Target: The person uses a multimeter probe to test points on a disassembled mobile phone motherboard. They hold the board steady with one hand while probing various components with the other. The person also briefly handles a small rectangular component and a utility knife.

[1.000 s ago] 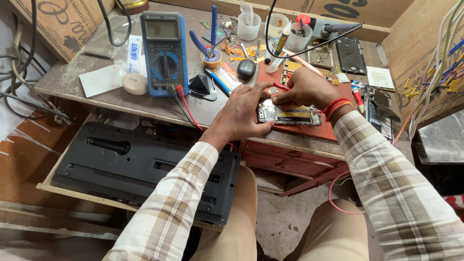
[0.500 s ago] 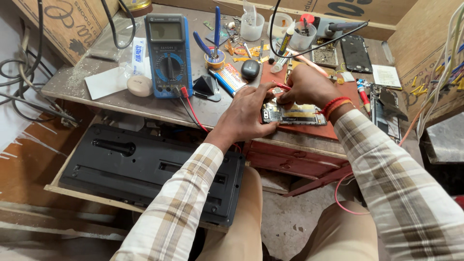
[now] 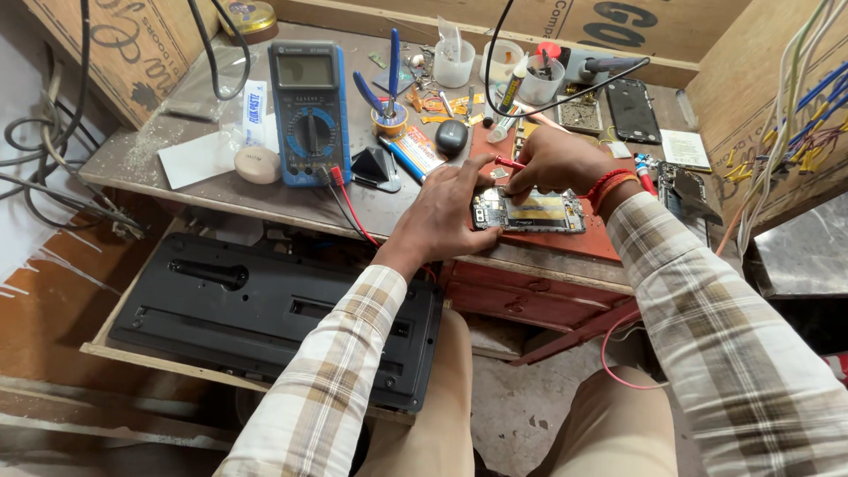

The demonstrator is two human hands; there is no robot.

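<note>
Resting on a red rectangular work mat, an opened mobile phone with its gold-and-black circuit board exposed lies directly under both hands, at the near edge of the grey bench.

- Left hand — fingers curled over the phone's left end, pressing it down; thumb and forefinger meet above the board.
- Right hand — pinched shut on a thin red-handled probe, its tip down at the phone's upper edge. A red thread band sits on this wrist.
- Blue digital multimeter with a round dial — well to the left of the left hand; its red and black leads run off the bench edge towards the left forearm.
- Round cream-coloured lump and white paper sheet — further left, beside the meter.
- Blue-handled pliers standing in a small yellow roll — beyond the left hand.
- Black oval mouse-like object — just beyond the left hand's fingertips.
- White plastic cups holding tools — beyond the right hand.
- Black phone back panel — beyond and to the right of the right hand.
- Large black plastic casing in an open wooden drawer — below the left forearm.
</note>
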